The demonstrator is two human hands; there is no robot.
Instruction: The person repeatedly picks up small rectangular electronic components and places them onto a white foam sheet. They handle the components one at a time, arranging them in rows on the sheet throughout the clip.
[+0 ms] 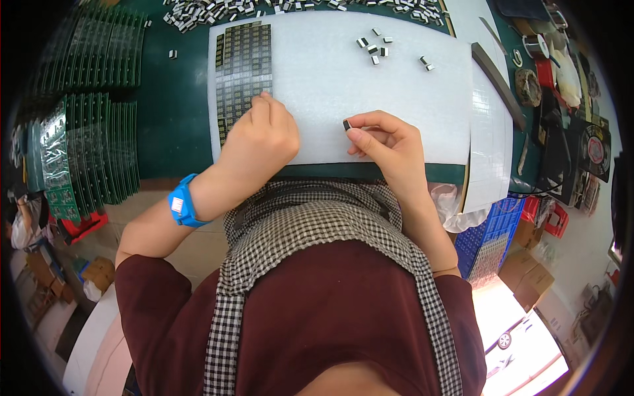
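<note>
A packed grid of small black rectangular parts (247,59) with pale markings lies on the left of a white foam sheet (317,79). My left hand (264,132), a blue band on its wrist, is closed over the grid's lower right edge. Its fingertips touch or hover just above that edge, and whatever they pinch is hidden. To the right, over the near part of the sheet, my right hand (389,137) pinches a small black-and-white block (347,125) between thumb and forefinger. Several similar loose blocks (372,49) lie on the sheet's far right half.
A heap of black-and-white blocks (218,12) runs along the far edge of the green table (168,86). Rows of upright green circuit boards (99,152) stand at left. A dark bar (498,86), a tape roll (528,88) and a blue crate (485,231) are at right.
</note>
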